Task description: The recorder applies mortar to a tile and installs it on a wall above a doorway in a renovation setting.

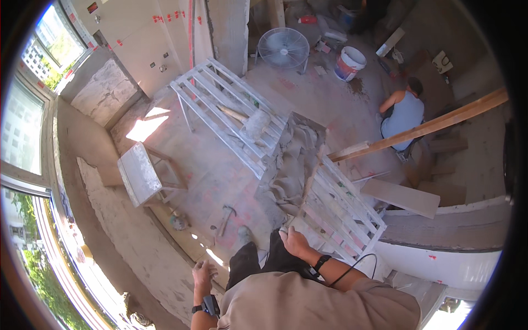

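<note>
A long tile (pixel 294 159) thickly coated with wet grey mortar lies across a pale slatted bench (pixel 335 206) in front of me. My right hand (pixel 296 243) is closed on the tile's near corner, thumb upward. Lower and to the left, my left hand (pixel 203 273) is held in the air above the floor, its fingers loosely bent and apart, with nothing visible in them. On the bench's far part rests a wooden-handled tool (pixel 254 125) with a broad grey head, probably a trowel. Both wrists wear dark bands.
A small stool (pixel 140 173) stands left, a hammer (pixel 225 220) on the floor nearby. Farther off are a round fan (pixel 283 48) and a white bucket (pixel 350 63). Another person (pixel 404 115) crouches at right, behind a slanting wooden beam (pixel 423 127). A loose board (pixel 401 197) lies beside the bench.
</note>
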Demonstrator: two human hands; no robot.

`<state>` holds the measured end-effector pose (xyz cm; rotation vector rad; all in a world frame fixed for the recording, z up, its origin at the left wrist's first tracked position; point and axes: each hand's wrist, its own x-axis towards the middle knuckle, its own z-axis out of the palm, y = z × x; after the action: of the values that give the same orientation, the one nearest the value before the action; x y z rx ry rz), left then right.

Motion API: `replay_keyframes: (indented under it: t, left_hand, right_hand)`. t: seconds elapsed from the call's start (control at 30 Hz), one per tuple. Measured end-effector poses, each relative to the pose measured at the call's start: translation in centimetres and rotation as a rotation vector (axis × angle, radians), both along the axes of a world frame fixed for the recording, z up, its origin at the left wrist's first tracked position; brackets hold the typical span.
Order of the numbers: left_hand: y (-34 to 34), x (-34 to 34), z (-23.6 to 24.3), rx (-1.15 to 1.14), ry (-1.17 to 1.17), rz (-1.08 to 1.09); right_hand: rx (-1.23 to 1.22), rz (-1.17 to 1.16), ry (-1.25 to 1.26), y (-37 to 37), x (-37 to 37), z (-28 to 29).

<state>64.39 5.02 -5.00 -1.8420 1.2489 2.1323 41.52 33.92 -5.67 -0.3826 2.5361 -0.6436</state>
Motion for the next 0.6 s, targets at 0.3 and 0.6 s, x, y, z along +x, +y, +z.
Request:
replay_keyframes:
  t: [0.3,0.6]
  left_hand:
    - [-1.9,-2.0,-0.7,0.01,0.038,-0.092]
    - [-2.0,-4.9,-0.7,0.009,0.046,-0.14]
  right_hand:
    - [0.128,-0.045,-0.09,4.6,-0.2,3.9]
    - [0.016,-0.146,-0.198,10.2,1.3,3.9]
